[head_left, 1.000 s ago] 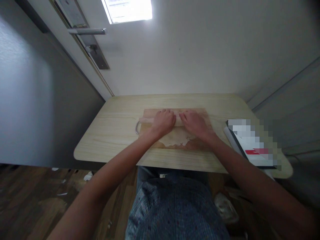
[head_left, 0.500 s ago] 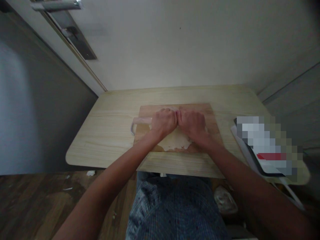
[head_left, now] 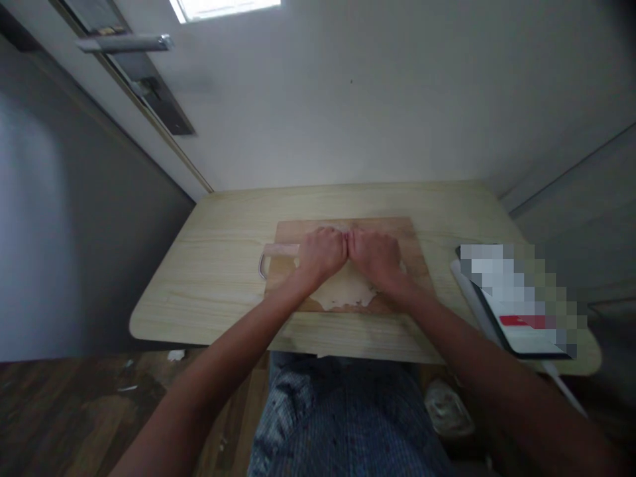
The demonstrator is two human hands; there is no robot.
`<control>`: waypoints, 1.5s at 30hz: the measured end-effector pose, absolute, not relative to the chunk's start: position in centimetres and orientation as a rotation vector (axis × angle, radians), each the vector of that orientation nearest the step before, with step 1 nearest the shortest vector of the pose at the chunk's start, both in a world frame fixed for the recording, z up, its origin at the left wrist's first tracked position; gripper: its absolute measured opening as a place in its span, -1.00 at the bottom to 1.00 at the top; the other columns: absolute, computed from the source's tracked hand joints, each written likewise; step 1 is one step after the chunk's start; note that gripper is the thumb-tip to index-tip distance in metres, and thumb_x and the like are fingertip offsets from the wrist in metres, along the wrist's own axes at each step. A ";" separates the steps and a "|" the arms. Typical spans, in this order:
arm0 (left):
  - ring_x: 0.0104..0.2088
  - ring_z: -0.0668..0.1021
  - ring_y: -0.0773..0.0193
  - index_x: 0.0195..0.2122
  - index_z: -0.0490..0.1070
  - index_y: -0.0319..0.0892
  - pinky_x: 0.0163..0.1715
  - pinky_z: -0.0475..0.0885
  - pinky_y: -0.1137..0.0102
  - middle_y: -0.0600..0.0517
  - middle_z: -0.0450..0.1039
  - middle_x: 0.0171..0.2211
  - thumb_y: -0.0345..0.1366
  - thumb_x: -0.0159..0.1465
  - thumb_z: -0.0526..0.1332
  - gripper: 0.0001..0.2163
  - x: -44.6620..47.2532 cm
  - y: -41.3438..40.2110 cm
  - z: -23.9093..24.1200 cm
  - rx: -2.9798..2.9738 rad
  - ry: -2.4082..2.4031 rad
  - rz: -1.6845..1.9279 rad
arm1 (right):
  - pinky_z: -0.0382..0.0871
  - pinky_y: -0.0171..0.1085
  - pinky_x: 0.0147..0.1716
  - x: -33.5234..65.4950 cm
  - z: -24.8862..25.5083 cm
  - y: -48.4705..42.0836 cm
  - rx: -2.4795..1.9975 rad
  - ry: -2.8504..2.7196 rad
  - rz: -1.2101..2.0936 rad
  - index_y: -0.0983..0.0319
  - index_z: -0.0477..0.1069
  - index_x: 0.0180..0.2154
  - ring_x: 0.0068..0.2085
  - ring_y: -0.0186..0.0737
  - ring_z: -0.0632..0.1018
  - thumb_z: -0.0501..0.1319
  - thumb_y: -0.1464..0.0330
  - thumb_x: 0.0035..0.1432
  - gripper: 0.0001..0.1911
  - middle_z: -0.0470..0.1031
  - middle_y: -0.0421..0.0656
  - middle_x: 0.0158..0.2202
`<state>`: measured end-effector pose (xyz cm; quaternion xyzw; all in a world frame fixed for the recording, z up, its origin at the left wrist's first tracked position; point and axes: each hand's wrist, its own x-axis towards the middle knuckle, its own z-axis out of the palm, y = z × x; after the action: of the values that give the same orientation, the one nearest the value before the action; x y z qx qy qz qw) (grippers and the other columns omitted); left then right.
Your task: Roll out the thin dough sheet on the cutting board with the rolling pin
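A thin, pale sheet of dough (head_left: 342, 291) with a ragged near edge lies on a wooden cutting board (head_left: 416, 258). Across its far part runs a rolling pin (head_left: 281, 250), whose left end sticks out over the board's left edge. My left hand (head_left: 324, 253) is closed round the pin. Beside it, knuckles touching, my right hand (head_left: 375, 255) is closed too, in line with the pin. Both hands hide the middle of the pin, and its right end does not show.
The board rests on a light wooden table (head_left: 199, 265) against a white door with a metal handle (head_left: 124, 44). At the table's right lies a tablet (head_left: 527, 324), partly blurred out, with a white cable. A pale bundle (head_left: 447, 407) is below the table.
The view has tilted up a little, so the table and hands sit lower in the picture and a bright pane shows at the top. Both hands stay closed at the pin.
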<state>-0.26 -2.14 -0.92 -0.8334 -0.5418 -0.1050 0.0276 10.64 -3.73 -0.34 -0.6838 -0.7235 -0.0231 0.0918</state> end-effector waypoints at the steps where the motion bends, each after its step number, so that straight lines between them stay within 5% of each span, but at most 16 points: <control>1: -0.33 0.49 0.13 -0.39 0.44 -0.26 -0.41 0.32 0.32 -0.14 0.47 -0.39 -0.25 0.32 -0.18 -0.59 -0.3 -2.2 -0.9 -2.572 -1.661 -0.345 | 0.25 -0.23 -0.51 10.8 -0.3 -3.7 -2.022 -2.162 -0.056 0.32 0.49 -0.34 -0.38 -0.04 0.52 -0.21 0.29 0.23 -0.48 0.53 0.07 -0.39; 5: -0.24 0.44 0.19 -0.25 0.35 -0.24 -0.29 0.31 0.35 -0.09 0.42 -0.27 -0.21 0.34 -0.17 -0.66 -1.6 -2.9 -0.1 -2.680 -1.456 -0.474 | 0.30 -0.22 -0.36 12.5 -0.2 -3.6 -1.781 -2.271 0.090 0.29 0.42 -0.27 -0.29 -0.12 0.50 -0.16 0.30 0.23 -0.59 0.50 0.01 -0.29; 11: -0.15 0.38 0.15 -0.12 0.24 -0.22 -0.14 0.29 0.29 -0.10 0.32 -0.15 -0.10 0.22 0.10 -0.68 -5.9 -3.6 0.4 -2.876 -1.178 -0.413 | 0.25 -0.17 -0.11 14.8 -0.8 -4.0 -1.189 -2.517 0.119 0.26 0.30 -0.14 -0.06 -0.10 0.37 0.14 0.24 0.09 -0.69 0.39 -0.02 -0.12; 16: -0.19 0.39 0.21 -0.18 0.26 -0.24 -0.19 0.32 0.35 -0.08 0.30 -0.18 -0.23 0.19 0.16 -0.77 -7.0 -1.9 -0.6 -2.935 -1.304 -0.512 | 0.25 -0.24 -0.21 14.6 -1.0 -3.4 -1.359 -2.375 0.147 0.30 0.33 -0.19 -0.19 -0.17 0.43 0.12 0.28 0.12 -0.75 0.44 -0.05 -0.21; 22: -0.23 0.41 0.22 -0.26 0.39 -0.28 -0.18 0.32 0.34 -0.10 0.32 -0.24 -0.21 0.29 -0.01 -0.73 -6.2 1.4 -0.7 -2.903 -1.314 -0.368 | 0.21 -0.20 -0.18 13.5 -0.5 -1.7 -1.584 -2.329 -0.011 0.34 0.42 -0.22 -0.18 -0.14 0.43 -0.09 0.28 0.25 -0.63 0.47 0.02 -0.22; 27: -0.17 0.42 0.22 -0.12 0.35 -0.24 -0.17 0.31 0.35 -0.08 0.35 -0.20 -0.20 0.32 -0.08 -0.70 -5.7 3.9 -1.4 -2.801 -1.455 -0.447 | 0.23 -0.19 -0.16 13.0 -1.1 -1.0 -1.421 -2.345 -0.124 0.32 0.30 -0.06 -0.09 -0.11 0.38 0.14 0.26 0.12 -0.62 0.40 0.02 -0.11; 34: -0.25 0.46 0.29 -0.09 0.30 -0.22 -0.31 0.33 0.43 -0.07 0.36 -0.18 -0.09 0.29 -0.02 -0.67 -5.7 5.3 -1.6 -2.818 -1.514 -0.659 | 0.21 -0.32 -0.32 13.0 -0.3 1.9 -1.587 -2.338 0.018 0.27 0.41 -0.30 -0.23 -0.23 0.43 -0.01 0.23 0.22 -0.69 0.45 -0.07 -0.26; 39: -0.22 0.44 0.20 -0.02 0.22 -0.24 -0.28 0.33 0.38 -0.10 0.34 -0.15 -0.04 0.18 0.14 -0.55 -6.3 4.8 -0.9 -2.867 -1.245 -0.437 | 0.21 -0.32 -0.43 12.3 0.0 5.1 -1.844 -2.177 0.116 0.27 0.44 -0.41 -0.34 -0.22 0.46 0.02 0.25 0.18 -0.69 0.49 -0.07 -0.39; 45: -0.22 0.43 0.19 -0.20 0.33 -0.23 -0.27 0.31 0.37 -0.08 0.36 -0.23 -0.15 0.29 -0.01 -0.73 -5.8 4.8 -1.2 -2.773 -1.327 -0.308 | 0.26 -0.31 -0.17 11.4 0.7 3.1 -1.611 -2.059 -0.044 0.33 0.38 -0.21 -0.13 -0.23 0.42 -0.03 0.46 0.16 -0.75 0.43 -0.01 -0.16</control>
<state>-5.79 4.83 -1.21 -0.8972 -0.4293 -0.0998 0.0262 11.41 3.09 0.71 -0.5947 -0.7604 -0.0163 0.2604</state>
